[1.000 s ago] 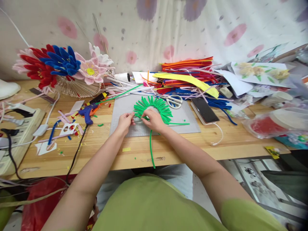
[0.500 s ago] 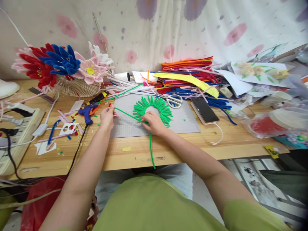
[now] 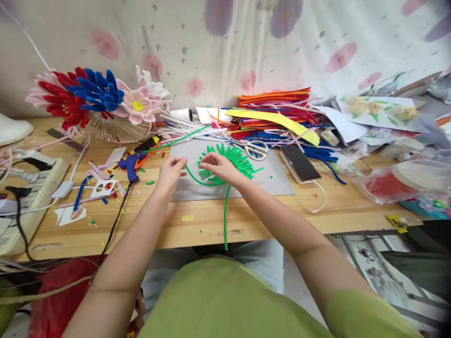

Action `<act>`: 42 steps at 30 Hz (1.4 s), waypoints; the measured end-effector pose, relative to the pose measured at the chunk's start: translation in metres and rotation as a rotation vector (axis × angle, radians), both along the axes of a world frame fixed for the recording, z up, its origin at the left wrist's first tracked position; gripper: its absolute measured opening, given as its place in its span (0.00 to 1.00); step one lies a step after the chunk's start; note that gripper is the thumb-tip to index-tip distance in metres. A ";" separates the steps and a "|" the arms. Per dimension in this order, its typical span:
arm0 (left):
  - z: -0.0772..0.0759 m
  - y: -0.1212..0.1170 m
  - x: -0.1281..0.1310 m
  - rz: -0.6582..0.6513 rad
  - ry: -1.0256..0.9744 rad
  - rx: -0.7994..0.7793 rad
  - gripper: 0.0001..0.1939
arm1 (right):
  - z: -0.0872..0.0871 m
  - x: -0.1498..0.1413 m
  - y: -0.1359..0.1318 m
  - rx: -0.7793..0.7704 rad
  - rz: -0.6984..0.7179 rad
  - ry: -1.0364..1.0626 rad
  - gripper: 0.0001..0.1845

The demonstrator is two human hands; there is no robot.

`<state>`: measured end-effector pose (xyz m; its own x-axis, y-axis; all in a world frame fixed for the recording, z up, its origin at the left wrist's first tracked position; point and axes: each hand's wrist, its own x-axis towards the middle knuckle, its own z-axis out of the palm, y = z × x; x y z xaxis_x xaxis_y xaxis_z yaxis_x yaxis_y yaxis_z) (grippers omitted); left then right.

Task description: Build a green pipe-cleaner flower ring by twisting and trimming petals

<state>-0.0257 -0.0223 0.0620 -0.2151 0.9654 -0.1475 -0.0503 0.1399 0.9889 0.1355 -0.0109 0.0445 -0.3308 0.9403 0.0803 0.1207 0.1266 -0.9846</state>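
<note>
A ring of looped green pipe cleaner (image 3: 243, 159) lies on the grey cutting mat (image 3: 278, 180). My left hand (image 3: 171, 174), to the left of the ring, pinches a green pipe cleaner strand (image 3: 193, 176) between thumb and fingertips. That strand sags in a curve to the ring's near side. Over the ring's left part hovers my right hand (image 3: 220, 168), its fingers curved and apart, with nothing visible in them; it hides part of the ring. Another green length (image 3: 225, 220) hangs from the ring past the table's front edge.
Scissors (image 3: 256, 149) lie behind the ring, with bundled pipe cleaners (image 3: 275, 98) beyond. A blue glue gun (image 3: 130, 165) and scraps are to the left, near a power strip (image 3: 45, 197). A phone (image 3: 301, 162) is at right; fuzzy flowers (image 3: 100, 91) stand back left.
My right hand has let go of the strand by the ring and moved slightly left and up. My left hand has shifted right, and the strand has gone from taut to sagging.
</note>
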 end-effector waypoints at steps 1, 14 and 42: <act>0.002 -0.001 0.004 -0.018 0.029 0.024 0.13 | 0.002 -0.006 0.001 -0.012 0.038 -0.011 0.14; -0.030 -0.022 0.045 -0.506 0.021 -0.421 0.13 | 0.016 0.001 0.001 -0.213 -0.038 0.282 0.22; -0.034 -0.019 0.096 -0.510 -0.617 -0.653 0.11 | 0.010 0.024 0.000 -0.264 -0.158 0.262 0.17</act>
<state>0.0703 -0.0417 0.0283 0.4882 0.6128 -0.6214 -0.3071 0.7871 0.5349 0.1590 -0.0112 0.0545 -0.1811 0.9775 -0.1079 -0.1408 -0.1344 -0.9809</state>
